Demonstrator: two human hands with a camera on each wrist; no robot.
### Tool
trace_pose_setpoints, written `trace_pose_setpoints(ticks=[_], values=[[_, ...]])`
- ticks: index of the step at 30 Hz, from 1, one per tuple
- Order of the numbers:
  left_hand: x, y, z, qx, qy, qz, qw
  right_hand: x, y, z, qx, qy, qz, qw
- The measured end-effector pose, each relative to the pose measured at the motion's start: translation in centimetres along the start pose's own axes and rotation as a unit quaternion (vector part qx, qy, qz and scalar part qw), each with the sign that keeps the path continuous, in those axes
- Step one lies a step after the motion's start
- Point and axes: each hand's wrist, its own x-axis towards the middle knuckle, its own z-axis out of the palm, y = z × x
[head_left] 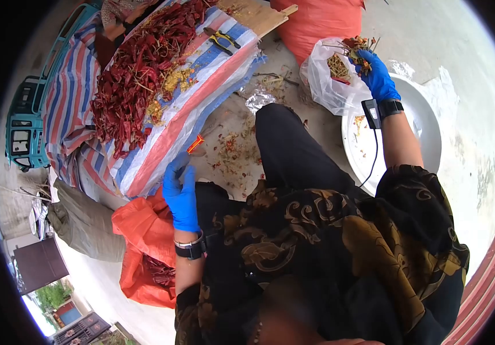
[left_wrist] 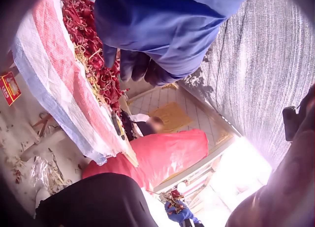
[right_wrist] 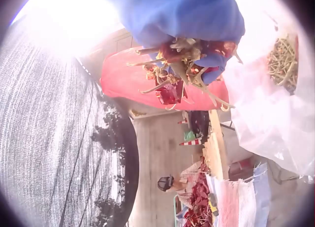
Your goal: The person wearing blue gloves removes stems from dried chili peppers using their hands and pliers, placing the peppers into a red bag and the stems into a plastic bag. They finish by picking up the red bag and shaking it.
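My right hand (head_left: 378, 77), in a blue glove, grips a bunch of dried chili stems (head_left: 358, 50) with bits of red pod among them. In the right wrist view the stems (right_wrist: 184, 64) poke out past the curled fingers. It is raised beside a white plastic bag (head_left: 323, 86) that has pale stems inside. My left hand (head_left: 180, 195), also gloved in blue, holds nothing, its fingers loosely bent near the edge of a striped woven sheet (head_left: 169, 146). A heap of dried red chilies (head_left: 135, 86) lies on that sheet.
Yellow-handled pliers (head_left: 222, 40) lie on the sheet beside the heap. A white basin (head_left: 431, 123) stands under my right forearm. Red sacks (head_left: 319, 26) are at the back and, with chilies inside, by my left arm. Scraps litter the floor (head_left: 233, 152). Another person sits beyond the heap.
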Motion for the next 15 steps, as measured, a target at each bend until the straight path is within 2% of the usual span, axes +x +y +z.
trace_pose_setpoints(ticks=[1, 2, 4, 6, 7, 10, 14, 15], values=[[0.9, 0.1, 0.5, 0.018, -0.034, 0.013, 0.999, -0.3, 0.2, 0.3, 0.015, -0.016, 0.012, 1.000], [1.9, 0.5, 1.2, 0.019, -0.032, 0.013, 0.999, -0.3, 0.4, 0.4, 0.031, -0.031, 0.024, 0.999], [4.9, 3.2, 4.0, 0.075, -0.091, 0.094, 0.989, 0.1, 1.0, 0.7, 0.045, -0.038, 0.007, 0.998], [9.4, 6.0, 8.6, 0.133, -0.150, 0.239, 0.950, -1.4, -0.2, 2.5, 0.055, -0.064, 0.009, 0.996], [10.8, 6.8, 10.7, 0.119, -0.165, 0.246, 0.948, -0.1, 0.6, 1.7, 0.092, -0.096, -0.002, 0.991], [13.6, 7.8, 17.3, 0.056, -0.213, 0.254, 0.942, 0.1, 0.2, 1.5, 0.082, -0.105, -0.015, 0.991], [15.1, 5.9, 24.1, 0.058, -0.263, 0.254, 0.929, -1.6, -0.9, 1.8, 0.039, -0.046, -0.018, 0.998], [15.0, 5.1, 25.3, 0.078, -0.271, 0.262, 0.923, -0.9, -0.3, 1.0, 0.043, -0.056, -0.029, 0.997]])
